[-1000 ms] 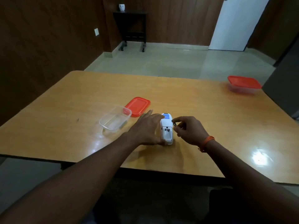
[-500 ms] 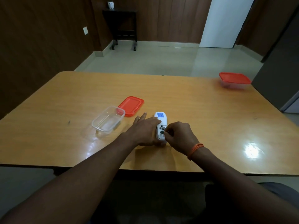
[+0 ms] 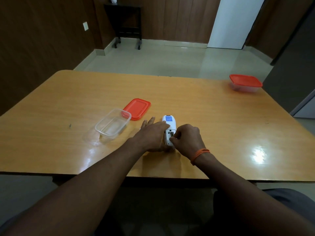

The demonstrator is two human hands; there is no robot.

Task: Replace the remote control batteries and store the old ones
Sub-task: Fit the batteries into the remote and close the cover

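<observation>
Glossy orange-brown wooden table (image 3: 196,103), corners rounded. Lying directly on it: white remote (image 3: 169,122) face down near the front; open clear container (image 3: 112,125) left of it, touching a loose red lid (image 3: 137,108); red-lidded container (image 3: 245,83) far right.

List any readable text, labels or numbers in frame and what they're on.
None can be read.
Remote: blue label with lines of print, too small and blurred to read.
Containers, lids, table, wall: no text visible.
</observation>
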